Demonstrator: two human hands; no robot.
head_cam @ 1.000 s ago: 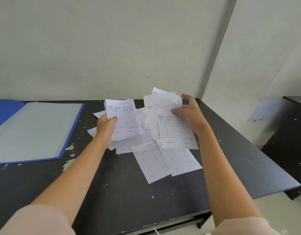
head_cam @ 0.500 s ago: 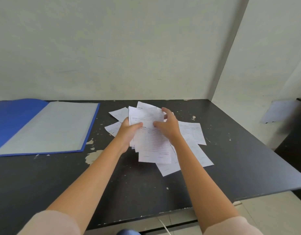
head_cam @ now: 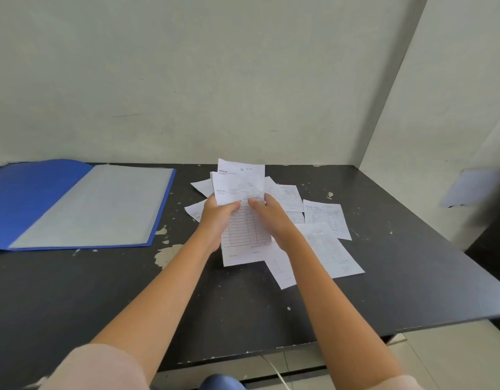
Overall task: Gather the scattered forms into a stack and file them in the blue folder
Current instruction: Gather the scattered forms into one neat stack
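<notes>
Both hands now sit closer together than half a second ago, sharing one bundle. At far left, the blue folder (head_cam: 82, 204) lies open on the black bench (head_cam: 74, 291), its left cover cut off by the frame edge. The left hand (head_cam: 217, 218) pinches the held forms (head_cam: 243, 209) with its thumb on top, fingers hidden behind the paper. The right hand (head_cam: 271, 218) clamps the same sheets from the other side, thumb forward. Print on the sheets is too small to read. Loose forms (head_cam: 326, 218) lie scattered on the bench to the right, some partly covered by the arms and the bundle
</notes>
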